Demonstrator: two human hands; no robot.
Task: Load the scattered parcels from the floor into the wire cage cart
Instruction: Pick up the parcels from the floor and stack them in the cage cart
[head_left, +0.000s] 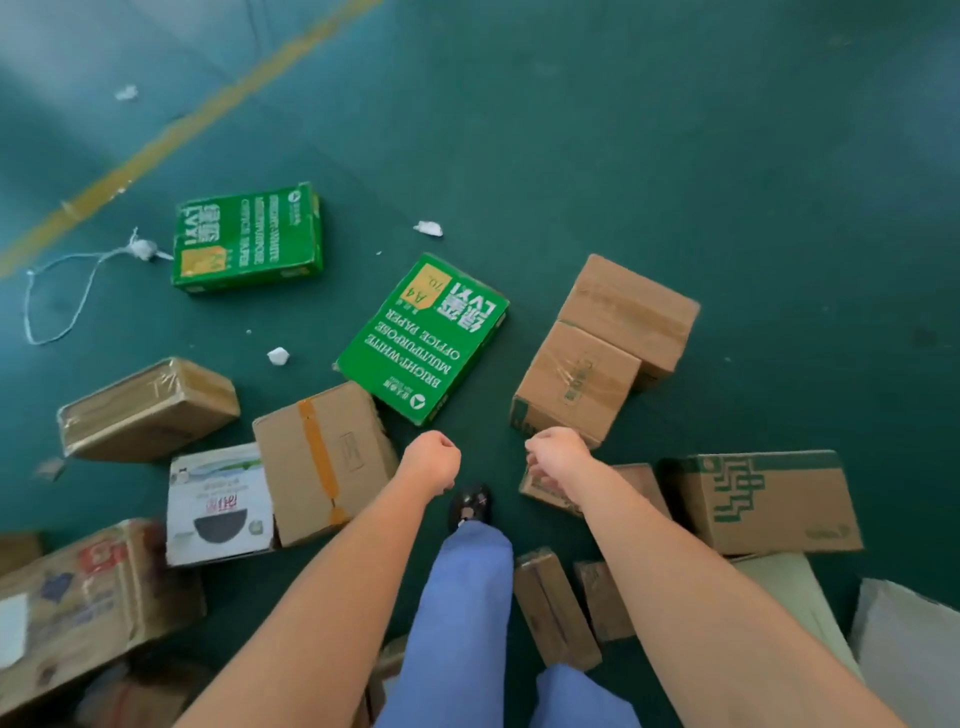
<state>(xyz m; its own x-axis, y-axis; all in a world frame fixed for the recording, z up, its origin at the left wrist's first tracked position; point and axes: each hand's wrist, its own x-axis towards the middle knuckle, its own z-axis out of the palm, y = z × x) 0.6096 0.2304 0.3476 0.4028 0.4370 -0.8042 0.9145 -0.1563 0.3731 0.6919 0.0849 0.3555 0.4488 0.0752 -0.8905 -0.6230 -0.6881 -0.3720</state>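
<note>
Parcels scattered over the green floor (675, 156), none held. Just ahead of the hands, a green paper box (423, 338) lying flat; further ahead to the left, a second green box (248, 236). Ahead of the right hand (557, 451), two stacked brown cartons (602, 348). Beside the left hand (432, 457), a brown carton with orange tape (322, 457). Both hands clenched into loose fists, grasping nothing, hovering above a black shoe (470, 506).

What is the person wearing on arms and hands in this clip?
Nothing shows on either: the left hand and right hand are bare, no gloves, rings or watch visible, and both forearms are uncovered to the frame edge, no sleeves in view.
</note>
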